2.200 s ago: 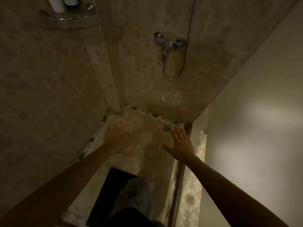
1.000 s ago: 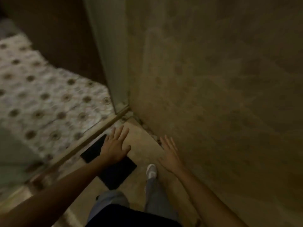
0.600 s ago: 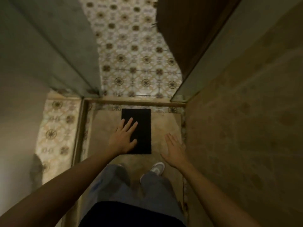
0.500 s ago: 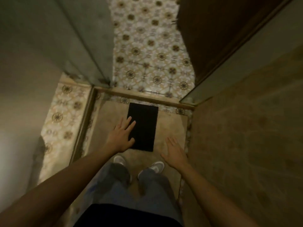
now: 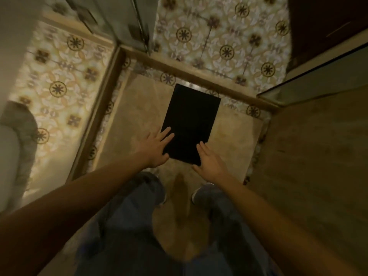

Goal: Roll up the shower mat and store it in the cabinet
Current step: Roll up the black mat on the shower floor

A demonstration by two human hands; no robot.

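A black rectangular shower mat [image 5: 191, 122] lies flat on the beige shower floor [image 5: 139, 104], its far end against the threshold. My left hand [image 5: 154, 149] reaches over the mat's near left corner, fingers spread and overlapping its edge. My right hand [image 5: 210, 159] hovers at the near right corner, fingers apart and empty. Whether either hand touches the mat I cannot tell. No cabinet is recognisable.
A raised threshold [image 5: 199, 76] divides the shower from the patterned tile floor [image 5: 219, 38] beyond. A glass panel [image 5: 127, 18] stands at the upper left, a tiled wall [image 5: 318, 146] on the right. My legs in jeans and both shoes [image 5: 157, 188] stand just behind the mat.
The view turned from the shower tap wall round to the entrance. Both hands have dropped towards the mat's near edge, and the right hand has moved left to its corner.
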